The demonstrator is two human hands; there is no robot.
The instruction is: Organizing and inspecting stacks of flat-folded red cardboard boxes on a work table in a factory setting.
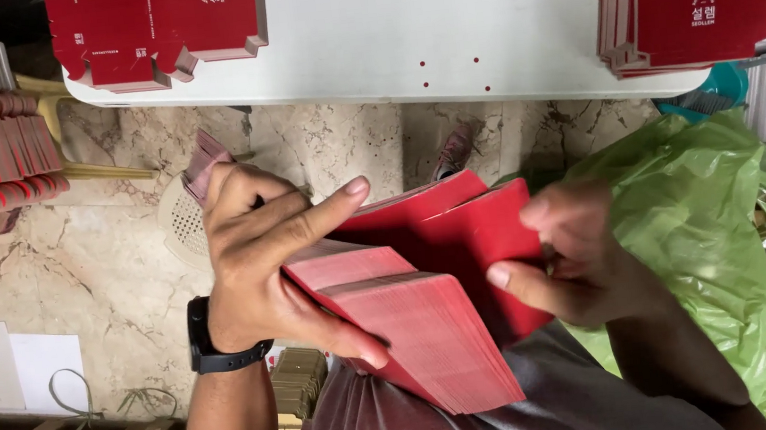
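Red card stack (423, 329), fingers (344, 200) gripping both sides

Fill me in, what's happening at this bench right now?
A person holds a thick stack of flat red cardboard sheets against their lap. The left hand, with a black wristwatch on that wrist, grips the stack's edge, while the right hand pinches the top red sheets and fans them apart. More red die-cut carton blanks lie piled on the white table, and a green plastic bag sits beside the right arm.
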